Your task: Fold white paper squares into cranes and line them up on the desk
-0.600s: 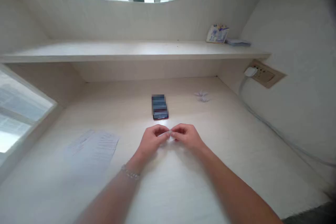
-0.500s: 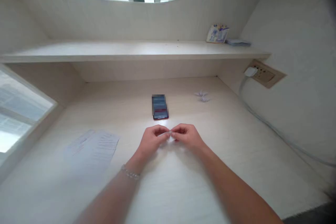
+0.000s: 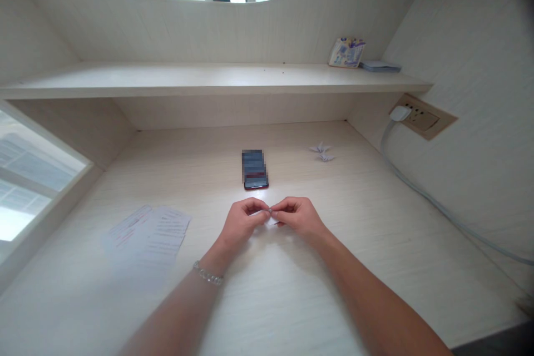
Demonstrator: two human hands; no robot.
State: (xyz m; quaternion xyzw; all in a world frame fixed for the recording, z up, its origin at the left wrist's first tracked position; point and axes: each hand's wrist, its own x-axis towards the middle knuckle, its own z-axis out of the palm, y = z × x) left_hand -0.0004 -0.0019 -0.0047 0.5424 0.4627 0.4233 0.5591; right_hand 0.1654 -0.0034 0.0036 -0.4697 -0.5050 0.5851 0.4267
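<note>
Pinching a tiny white paper-like piece point(image 3: 272, 220), partly hidden by fingers, at a pale wood-grain tabletop point(image 3: 258, 300) with left hand point(image 3: 242, 219) and right hand point(image 3: 299, 216), nearly meeting in a narrow grip. Barely shifted from half a second earlier, suggesting slow, fine handling in one spot. Just beyond, lying flat, a dark rectangular red-edged phone point(image 3: 255, 170); farther off, to the right, two small white spiky shapes point(image 3: 325, 157).
</note>
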